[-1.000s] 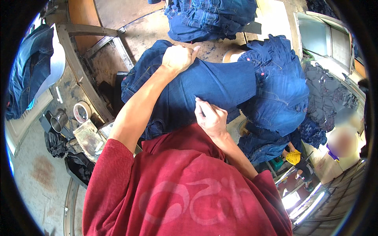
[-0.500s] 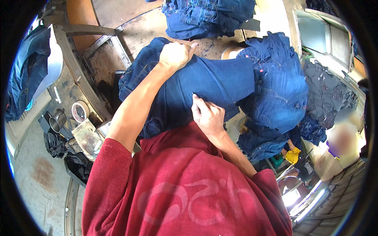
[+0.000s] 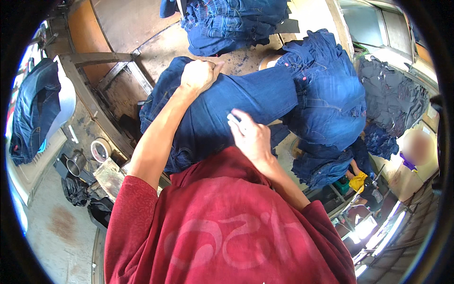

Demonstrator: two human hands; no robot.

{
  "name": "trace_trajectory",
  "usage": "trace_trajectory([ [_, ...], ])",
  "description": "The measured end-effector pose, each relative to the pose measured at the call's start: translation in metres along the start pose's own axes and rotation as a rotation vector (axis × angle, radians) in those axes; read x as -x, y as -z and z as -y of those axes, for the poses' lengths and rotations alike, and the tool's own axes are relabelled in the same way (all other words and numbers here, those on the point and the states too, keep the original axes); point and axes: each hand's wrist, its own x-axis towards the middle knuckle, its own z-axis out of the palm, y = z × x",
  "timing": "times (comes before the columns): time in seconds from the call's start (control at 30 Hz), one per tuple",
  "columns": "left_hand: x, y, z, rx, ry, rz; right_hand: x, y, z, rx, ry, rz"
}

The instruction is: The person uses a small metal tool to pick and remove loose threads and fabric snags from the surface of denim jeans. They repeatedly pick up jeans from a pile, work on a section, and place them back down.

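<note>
1. I'm seeing dark blue jeans (image 3: pixel 208 111) lying before the red shirt (image 3: pixel 227 208), reaching a denim pile (image 3: pixel 331 97).
2. The left hand (image 3: pixel 198 76) is clenching their upper edge, probably steadying them.
3. The right hand (image 3: pixel 251 138) is blurring with motion; I can't tell its grip.
4. Since 0.5 seconds ago, its fingers are spreading.

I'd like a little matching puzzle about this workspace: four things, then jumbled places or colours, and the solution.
1. Left hand
2. Right hand
3. Shirt
4. Large clothes heap at far right

A. Dark grey
B. At the far edge of the denim garment
C. Red
D. By the garment's middle, nearer the wearer

Pairs: 1-B, 2-D, 3-C, 4-A
</note>
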Motion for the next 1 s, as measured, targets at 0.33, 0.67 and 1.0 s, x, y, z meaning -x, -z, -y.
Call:
trace_trajectory([
  [0.33, 0.179, 0.082, -0.104, -0.106, -0.007, -0.169, 0.000, -0.018, -0.036, 0.185, 0.260, -0.111],
  [0.67, 0.209, 0.061, -0.103, -0.252, 0.021, -0.149, -0.008, -0.002, -0.061, 0.231, 0.238, -0.066],
  [1.0, 0.217, 0.077, -0.153, -0.273, 0.097, -0.300, -0.007, 0.013, -0.046, -0.280, 0.045, 0.188],
])
